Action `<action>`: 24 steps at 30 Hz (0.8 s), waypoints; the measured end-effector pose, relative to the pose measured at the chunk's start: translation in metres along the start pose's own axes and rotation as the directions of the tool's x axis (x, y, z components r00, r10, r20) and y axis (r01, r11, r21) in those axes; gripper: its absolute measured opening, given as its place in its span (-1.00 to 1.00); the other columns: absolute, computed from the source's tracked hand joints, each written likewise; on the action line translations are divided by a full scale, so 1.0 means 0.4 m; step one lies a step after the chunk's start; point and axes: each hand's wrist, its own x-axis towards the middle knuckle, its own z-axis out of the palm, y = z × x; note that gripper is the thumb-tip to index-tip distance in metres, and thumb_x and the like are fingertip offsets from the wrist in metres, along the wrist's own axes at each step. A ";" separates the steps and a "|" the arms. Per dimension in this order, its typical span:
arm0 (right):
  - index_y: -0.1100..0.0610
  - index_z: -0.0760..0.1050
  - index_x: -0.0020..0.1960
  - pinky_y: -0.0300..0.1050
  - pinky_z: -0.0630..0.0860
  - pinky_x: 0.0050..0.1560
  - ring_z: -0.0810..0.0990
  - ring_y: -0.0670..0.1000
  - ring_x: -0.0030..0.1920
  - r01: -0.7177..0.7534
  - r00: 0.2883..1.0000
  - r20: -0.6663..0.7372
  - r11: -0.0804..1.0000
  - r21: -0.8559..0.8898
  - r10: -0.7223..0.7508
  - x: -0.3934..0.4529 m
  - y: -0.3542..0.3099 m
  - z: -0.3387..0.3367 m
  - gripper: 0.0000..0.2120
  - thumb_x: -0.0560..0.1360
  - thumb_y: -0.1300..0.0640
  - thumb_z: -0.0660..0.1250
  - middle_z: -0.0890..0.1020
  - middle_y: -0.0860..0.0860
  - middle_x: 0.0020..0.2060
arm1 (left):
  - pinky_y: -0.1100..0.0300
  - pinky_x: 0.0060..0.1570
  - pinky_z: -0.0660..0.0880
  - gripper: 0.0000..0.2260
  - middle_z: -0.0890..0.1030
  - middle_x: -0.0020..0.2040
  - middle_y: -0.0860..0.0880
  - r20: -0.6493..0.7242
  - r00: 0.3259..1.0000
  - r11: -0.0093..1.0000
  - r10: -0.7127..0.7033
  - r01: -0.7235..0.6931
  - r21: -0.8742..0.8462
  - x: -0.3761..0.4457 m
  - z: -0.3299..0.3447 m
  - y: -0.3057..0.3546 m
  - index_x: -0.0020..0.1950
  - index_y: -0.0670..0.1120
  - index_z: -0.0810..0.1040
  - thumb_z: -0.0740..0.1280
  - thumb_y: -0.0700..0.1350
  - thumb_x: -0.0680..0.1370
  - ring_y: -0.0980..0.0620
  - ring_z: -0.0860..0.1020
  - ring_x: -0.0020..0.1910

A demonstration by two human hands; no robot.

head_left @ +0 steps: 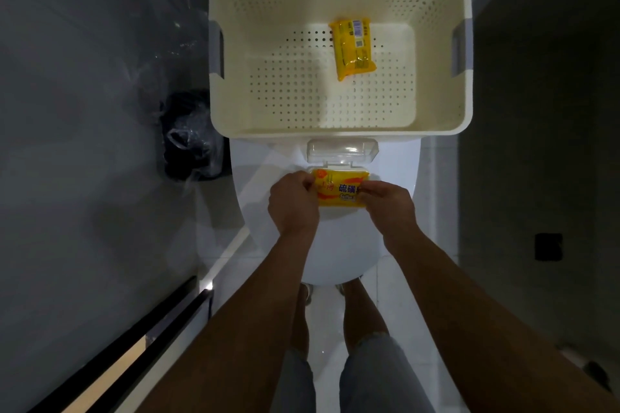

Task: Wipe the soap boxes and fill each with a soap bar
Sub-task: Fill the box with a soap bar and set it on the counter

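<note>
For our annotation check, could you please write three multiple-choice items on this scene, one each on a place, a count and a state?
1. Where does the spare soap packet lie?
A. in the cream basket
B. on the floor
C. on the toilet lid

2. How many yellow soap packets show?
A. one
B. two
C. four

3. How is the clear soap box lid?
A. shut
B. taken off and laid in the basket
C. swung open

Key: 1 A, it rests on the basket's perforated bottom; 2 B, one in the basket, one, the held soap packet, pinched by the left hand and right hand; 3 C, it stands back behind the packet.
</note>
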 end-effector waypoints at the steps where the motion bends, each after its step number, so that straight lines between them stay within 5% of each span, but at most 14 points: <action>1: 0.12 0.64 0.24 -0.31 0.47 -0.15 0.61 0.00 -0.01 0.010 1.000 0.003 1.000 -0.002 -0.010 -0.001 0.003 0.000 -0.69 0.51 0.25 0.41 0.65 0.00 -0.02 | 0.07 -0.07 0.57 -0.83 0.67 0.03 0.02 -0.003 1.000 0.999 -0.001 0.001 0.032 0.001 0.004 0.000 0.10 0.03 0.67 0.30 -0.06 0.60 0.00 0.60 0.03; 7: 0.11 0.61 0.29 -0.16 0.49 0.13 0.59 0.01 0.07 0.106 0.994 0.011 0.988 -0.116 -0.106 -0.010 0.013 -0.002 -0.73 0.61 0.18 0.34 0.67 0.07 0.12 | 0.05 -0.06 0.53 -0.85 0.63 0.04 0.01 -0.002 1.000 0.998 0.020 -0.019 0.065 0.002 0.014 -0.002 0.10 0.01 0.61 0.29 -0.04 0.60 -0.03 0.59 0.05; 15: 0.16 0.53 0.36 0.01 0.55 0.29 0.61 0.10 0.21 0.340 0.933 -0.010 0.890 -0.303 -0.360 -0.040 0.010 0.003 -0.68 0.61 0.29 0.30 0.61 0.12 0.27 | 0.18 -0.22 0.38 -0.81 0.62 0.00 -0.02 -0.044 0.969 0.968 0.243 -0.239 0.081 -0.024 0.014 -0.017 0.20 0.00 0.53 0.30 -0.01 0.61 0.00 0.60 -0.04; 20: 0.22 0.57 0.33 -0.01 0.49 0.28 0.61 0.18 0.23 0.453 0.877 0.099 0.742 -0.494 -0.470 -0.042 0.006 -0.009 -0.67 0.58 0.33 0.31 0.62 0.17 0.28 | 0.09 -0.20 0.51 -0.81 0.58 0.00 -0.05 0.007 0.955 0.940 0.296 -0.292 0.174 -0.020 0.017 -0.026 0.16 -0.03 0.58 0.27 -0.01 0.62 -0.04 0.60 -0.06; 24: 0.19 0.49 0.41 0.03 0.47 0.35 0.54 0.18 0.31 0.452 0.886 0.213 0.657 -0.604 -0.413 -0.023 -0.007 -0.011 -0.63 0.61 0.29 0.28 0.52 0.15 0.39 | 0.06 -0.18 0.53 -0.83 0.54 0.03 -0.06 0.033 0.957 0.938 0.288 -0.289 0.191 -0.014 0.016 -0.022 0.14 -0.06 0.58 0.29 -0.07 0.60 -0.05 0.59 -0.05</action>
